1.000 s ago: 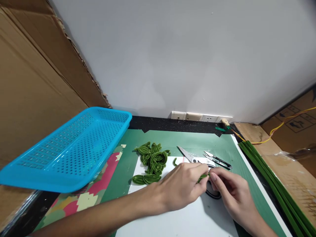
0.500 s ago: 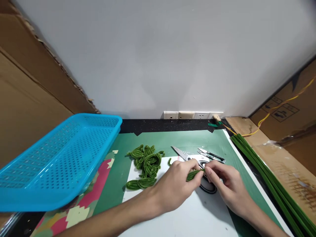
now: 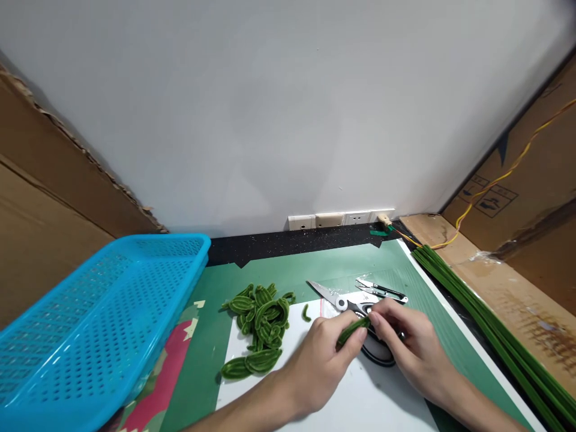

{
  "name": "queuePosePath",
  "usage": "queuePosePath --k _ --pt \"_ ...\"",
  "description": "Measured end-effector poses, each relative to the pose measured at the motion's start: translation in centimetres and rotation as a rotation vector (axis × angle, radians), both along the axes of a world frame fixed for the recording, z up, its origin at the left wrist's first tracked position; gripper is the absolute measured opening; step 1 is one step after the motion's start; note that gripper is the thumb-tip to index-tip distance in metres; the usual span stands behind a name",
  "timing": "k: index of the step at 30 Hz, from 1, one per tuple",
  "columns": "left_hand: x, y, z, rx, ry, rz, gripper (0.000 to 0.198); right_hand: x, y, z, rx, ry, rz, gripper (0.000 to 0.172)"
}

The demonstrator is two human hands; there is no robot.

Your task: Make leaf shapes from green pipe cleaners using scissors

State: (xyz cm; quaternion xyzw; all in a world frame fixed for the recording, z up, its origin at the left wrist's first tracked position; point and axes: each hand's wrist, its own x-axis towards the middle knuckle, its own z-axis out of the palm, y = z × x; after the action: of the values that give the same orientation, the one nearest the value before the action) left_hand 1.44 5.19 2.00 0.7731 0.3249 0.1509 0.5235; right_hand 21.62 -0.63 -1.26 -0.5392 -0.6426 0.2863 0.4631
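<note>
Pinching a green fuzzy stem piece between them, left hand and right hand each keep a tight fingertip grip, probably for bending; scissors lie just behind, finished pieces piled leftward.

Basket far left, overhanging mat. Pile of folded pieces left of hands, partly on sheet. Scissors behind hands, snips just behind those. Stems bundle along mat's right edge. Sockets at wall.
</note>
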Motion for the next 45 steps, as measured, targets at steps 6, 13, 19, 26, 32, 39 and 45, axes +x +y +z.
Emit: queuePosePath --k 6,13,19,26,32,39,45 --pt "-0.3 0.2 0.4 0.002 0.075 -0.118 0.043 -0.1 -0.3 0.0 0.065 0.039 0.013 0.026" --pt "-0.3 0.4 0.5 0.025 0.041 -0.196 0.039 -0.4 0.5 0.2 0.397 -0.23 0.154 0.025" --pt "-0.4 0.5 -0.4 0.026 0.025 -0.191 0.044 0.2 1.2 -0.8 0.398 -0.343 0.156 0.031" --pt "-0.4 1.1 -1.1 0.014 0.011 -0.192 0.047 0.7 1.1 -1.7 0.557 -0.319 0.089 0.029" --pt "-0.2 0.7 -0.4 -0.102 0.038 -0.151 0.043 0.5 1.1 -0.2 0.482 -0.325 0.103 0.034" --pt "-0.2 0.7 -0.2 -0.08 0.042 -0.148 0.048 0.5 1.0 -0.2 0.496 -0.364 0.023 0.036" --pt "-0.3 0.0 0.2 0.043 0.074 -0.146 0.045 0.6 0.8 -0.4 0.536 -0.308 -0.045 0.035"
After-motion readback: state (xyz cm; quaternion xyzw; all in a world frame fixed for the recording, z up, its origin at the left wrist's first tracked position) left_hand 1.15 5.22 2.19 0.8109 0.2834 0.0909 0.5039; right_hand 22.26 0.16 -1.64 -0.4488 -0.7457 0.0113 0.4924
